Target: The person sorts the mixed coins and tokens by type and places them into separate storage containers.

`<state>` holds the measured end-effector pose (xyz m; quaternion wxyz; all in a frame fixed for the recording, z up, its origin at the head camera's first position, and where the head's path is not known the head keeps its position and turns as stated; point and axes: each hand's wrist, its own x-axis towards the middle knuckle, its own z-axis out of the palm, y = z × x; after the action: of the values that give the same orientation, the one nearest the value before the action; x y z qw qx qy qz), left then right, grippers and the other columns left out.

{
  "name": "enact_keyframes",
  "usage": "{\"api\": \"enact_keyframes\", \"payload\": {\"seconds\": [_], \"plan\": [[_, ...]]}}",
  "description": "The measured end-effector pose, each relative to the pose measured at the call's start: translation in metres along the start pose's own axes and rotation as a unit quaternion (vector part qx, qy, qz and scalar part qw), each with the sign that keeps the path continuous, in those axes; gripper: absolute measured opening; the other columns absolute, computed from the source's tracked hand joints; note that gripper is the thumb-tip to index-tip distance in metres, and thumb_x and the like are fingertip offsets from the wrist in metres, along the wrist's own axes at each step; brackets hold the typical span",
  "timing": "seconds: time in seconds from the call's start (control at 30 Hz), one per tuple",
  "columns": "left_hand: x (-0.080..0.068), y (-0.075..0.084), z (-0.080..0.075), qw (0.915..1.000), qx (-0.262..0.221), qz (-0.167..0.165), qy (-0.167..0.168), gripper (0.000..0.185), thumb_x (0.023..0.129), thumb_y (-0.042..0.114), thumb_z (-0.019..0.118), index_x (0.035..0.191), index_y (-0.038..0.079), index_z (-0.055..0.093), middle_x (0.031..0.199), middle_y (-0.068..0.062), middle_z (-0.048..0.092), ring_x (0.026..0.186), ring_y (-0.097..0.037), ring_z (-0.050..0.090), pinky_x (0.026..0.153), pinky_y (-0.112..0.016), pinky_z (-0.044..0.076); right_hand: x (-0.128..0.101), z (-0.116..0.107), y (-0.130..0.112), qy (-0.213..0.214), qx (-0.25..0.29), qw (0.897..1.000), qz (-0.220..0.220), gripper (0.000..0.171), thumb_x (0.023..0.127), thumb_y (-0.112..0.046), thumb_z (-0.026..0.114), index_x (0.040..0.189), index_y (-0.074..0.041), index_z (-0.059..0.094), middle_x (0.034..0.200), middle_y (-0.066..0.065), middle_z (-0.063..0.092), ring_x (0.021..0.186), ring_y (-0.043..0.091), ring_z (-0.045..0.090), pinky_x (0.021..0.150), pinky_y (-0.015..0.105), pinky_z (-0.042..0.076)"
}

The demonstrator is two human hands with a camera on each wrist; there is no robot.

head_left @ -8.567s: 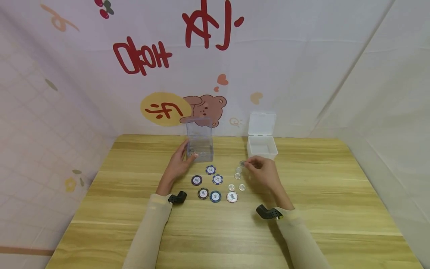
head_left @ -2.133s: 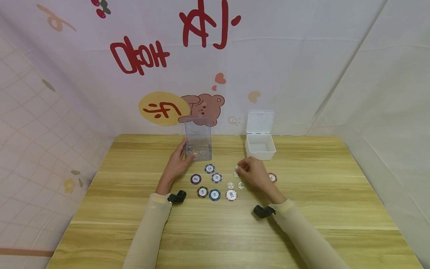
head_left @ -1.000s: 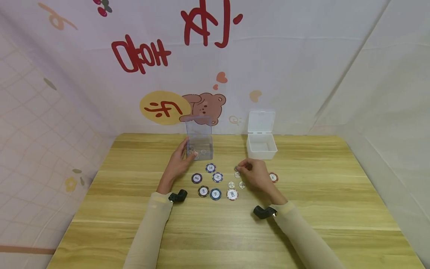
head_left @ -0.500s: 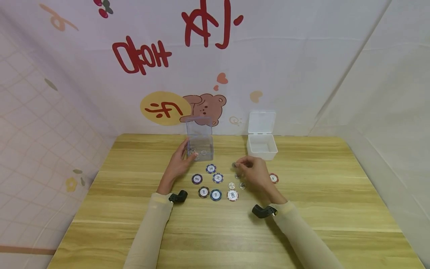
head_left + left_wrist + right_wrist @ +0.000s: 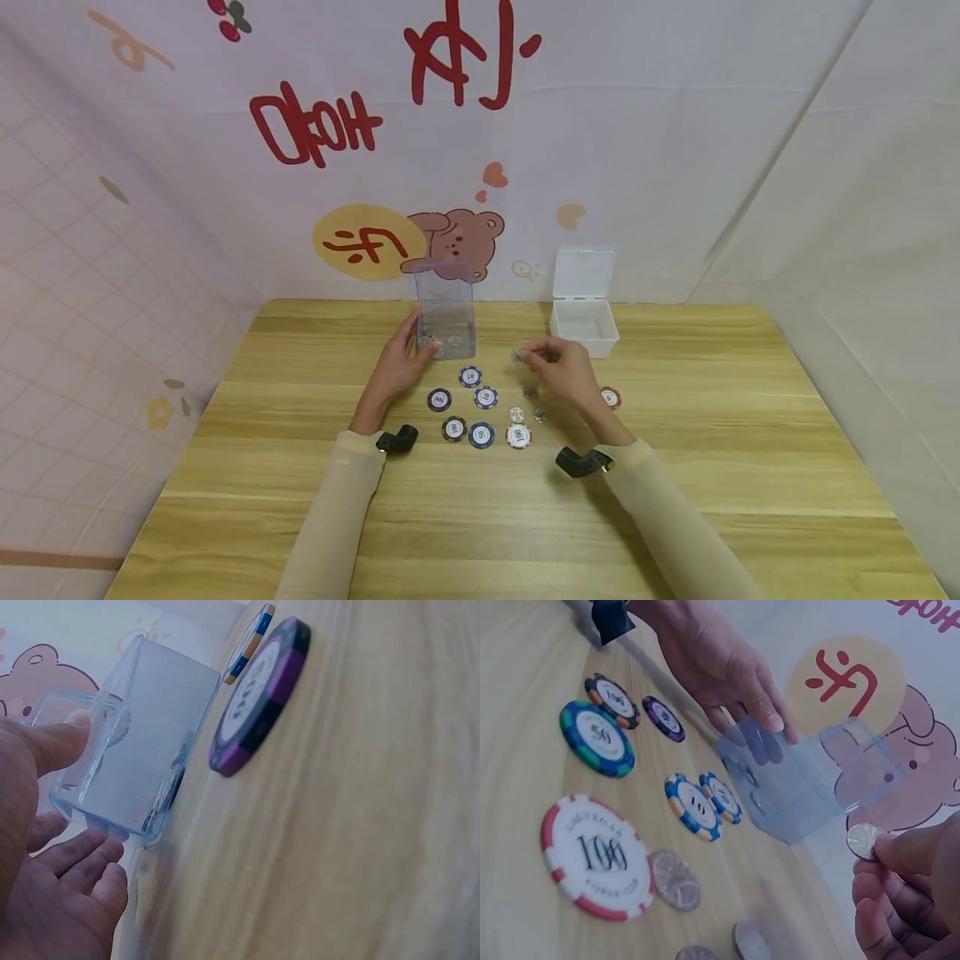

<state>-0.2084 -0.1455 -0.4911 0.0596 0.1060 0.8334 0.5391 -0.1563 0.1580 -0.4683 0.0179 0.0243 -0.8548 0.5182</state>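
Silver coin in right fingers, now nearer the clear box.

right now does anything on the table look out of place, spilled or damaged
Nothing looks spilled or damaged. Only the red chip stands out: it lies alone to the right of the right hand, while the other chips sit loosely grouped to the left.

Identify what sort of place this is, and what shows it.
Probably a makeshift recording booth, not an ordinary room: a wooden table stands against creased, printed cloth that also runs along both sides, and the person wears black wrist devices that look like cameras.
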Motion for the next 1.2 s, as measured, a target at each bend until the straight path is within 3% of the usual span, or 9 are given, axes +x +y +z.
{"api": "enact_keyframes", "payload": {"seconds": [0.13, 0.43, 0.8, 0.97, 1.2], "plan": [[0.000, -0.001, 0.001, 1.0000, -0.002, -0.004, 0.001, 0.081, 0.101, 0.029, 0.066, 0.166, 0.016, 0.018, 0.170, -0.016, 0.022, 0.158, -0.031, 0.023, 0.131, -0.040, 0.020, 0.003, 0.002, -0.005, 0.003, 0.007, 1.000, -0.004, 0.011, 0.097, -0.019, 0.073, 0.100, -0.010, 0.077, 0.084, 0.011, 0.075, 0.075, 0.026, 0.068, 0.058, 0.020, 0.051], [0.001, -0.003, 0.001, 1.0000, -0.003, -0.005, -0.001, 0.081, 0.102, 0.030, 0.066, 0.166, 0.017, 0.018, 0.171, -0.014, 0.022, 0.158, -0.030, 0.024, 0.131, -0.040, 0.021, 0.015, 0.009, -0.014, 0.014, 0.012, 0.999, -0.026, 0.013, 0.096, -0.021, 0.074, 0.098, -0.008, 0.078, 0.080, 0.008, 0.073, 0.068, 0.017, 0.065, 0.052, 0.019, 0.048], [0.002, -0.005, 0.001, 1.0000, 0.001, -0.003, 0.000, 0.081, 0.102, 0.032, 0.065, 0.166, 0.015, 0.018, 0.171, -0.013, 0.020, 0.158, -0.030, 0.023, 0.131, -0.040, 0.021, 0.032, 0.019, -0.029, 0.014, 0.022, 0.999, -0.042, 0.012, 0.096, -0.022, 0.074, 0.095, -0.010, 0.077, 0.078, 0.008, 0.073, 0.069, 0.022, 0.067, 0.054, 0.021, 0.051], [0.002, -0.005, 0.000, 1.0000, -0.002, -0.001, 0.001, 0.081, 0.102, 0.033, 0.065, 0.166, 0.016, 0.018, 0.172, -0.013, 0.019, 0.158, -0.030, 0.023, 0.131, -0.040, 0.021, 0.042, 0.025, -0.033, 0.005, 0.013, 0.999, -0.048, 0.012, 0.097, -0.020, 0.072, 0.097, -0.009, 0.077, 0.080, 0.010, 0.074, 0.067, 0.013, 0.064, 0.056, 0.021, 0.050], [0.003, -0.005, 0.001, 1.0000, -0.002, 0.000, 0.004, 0.081, 0.102, 0.030, 0.066, 0.165, 0.017, 0.019, 0.171, -0.014, 0.021, 0.158, -0.031, 0.024, 0.131, -0.040, 0.021, 0.054, 0.033, -0.039, 0.006, -0.008, 0.999, -0.045, 0.013, 0.097, -0.023, 0.072, 0.097, -0.011, 0.077, 0.079, 0.005, 0.073, 0.068, 0.013, 0.064, 0.057, 0.021, 0.052]]}}
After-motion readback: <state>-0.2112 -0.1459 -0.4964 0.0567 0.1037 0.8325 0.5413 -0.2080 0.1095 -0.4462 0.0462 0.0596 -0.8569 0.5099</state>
